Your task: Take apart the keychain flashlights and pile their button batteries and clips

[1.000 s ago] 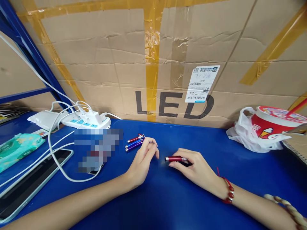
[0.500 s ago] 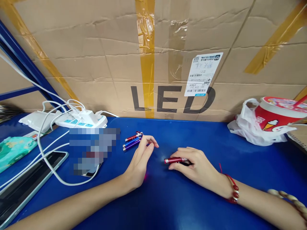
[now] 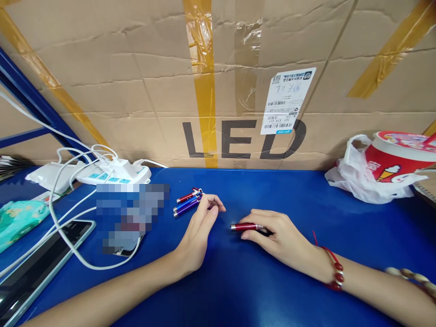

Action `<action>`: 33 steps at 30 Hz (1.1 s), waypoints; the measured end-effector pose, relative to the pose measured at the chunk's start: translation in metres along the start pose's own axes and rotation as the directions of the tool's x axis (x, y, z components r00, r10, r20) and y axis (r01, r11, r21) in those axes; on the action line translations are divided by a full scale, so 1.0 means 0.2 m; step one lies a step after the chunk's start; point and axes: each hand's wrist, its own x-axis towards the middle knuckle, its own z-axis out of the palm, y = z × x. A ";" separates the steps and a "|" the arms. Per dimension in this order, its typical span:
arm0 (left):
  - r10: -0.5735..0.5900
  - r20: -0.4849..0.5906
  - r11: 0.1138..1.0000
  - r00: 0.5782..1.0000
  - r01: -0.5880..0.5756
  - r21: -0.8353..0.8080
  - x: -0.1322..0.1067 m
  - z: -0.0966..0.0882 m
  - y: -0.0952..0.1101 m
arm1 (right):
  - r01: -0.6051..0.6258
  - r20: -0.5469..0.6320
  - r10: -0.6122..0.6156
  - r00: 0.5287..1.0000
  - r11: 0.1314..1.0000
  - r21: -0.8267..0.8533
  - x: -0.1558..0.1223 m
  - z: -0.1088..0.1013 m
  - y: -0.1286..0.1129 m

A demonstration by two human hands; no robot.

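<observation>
In my right hand [image 3: 272, 231] is a small red laser pointer [image 3: 245, 226], pinched between thumb and fingers. Its silver tip points left, and its rear end is hidden in the fingers. My left hand [image 3: 200, 227] rests on its side on the blue table [image 3: 238, 290], fingers loosely bent and holding nothing. Just beyond its knuckles lie several similar slim pointers, among them a red one [image 3: 185, 198], a blue one [image 3: 185, 205] and a purple one [image 3: 186, 207]. My left hand partly covers their near ends.
On the left are a white power strip [image 3: 98, 175] with tangled cables, a phone-like device [image 3: 44, 263], a teal packet [image 3: 22, 220] and a blurred-out patch. A red-and-white cup [image 3: 395, 159] in a plastic bag stands at right. A cardboard box [image 3: 146, 91] walls off the back.
The red glow beside my left wrist is gone, and the lit red tip of the pointer now looks dark. Both hands keep nearly the same place; the view has shifted slightly.
</observation>
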 end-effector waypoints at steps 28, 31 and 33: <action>-0.027 0.009 0.999 1.000 0.027 -0.040 0.01 0.00 -0.01 | 0.008 -0.006 -0.008 1.000 1.000 -0.026 0.00 0.00 0.01; -0.037 0.013 0.999 0.999 0.037 -0.038 0.01 0.00 0.00 | -0.011 0.023 0.012 1.000 0.999 -0.038 0.01 0.00 0.01; -0.042 0.017 0.998 0.999 0.043 -0.036 0.01 0.00 0.01 | -0.015 0.040 0.016 0.999 0.999 -0.037 0.01 0.00 0.02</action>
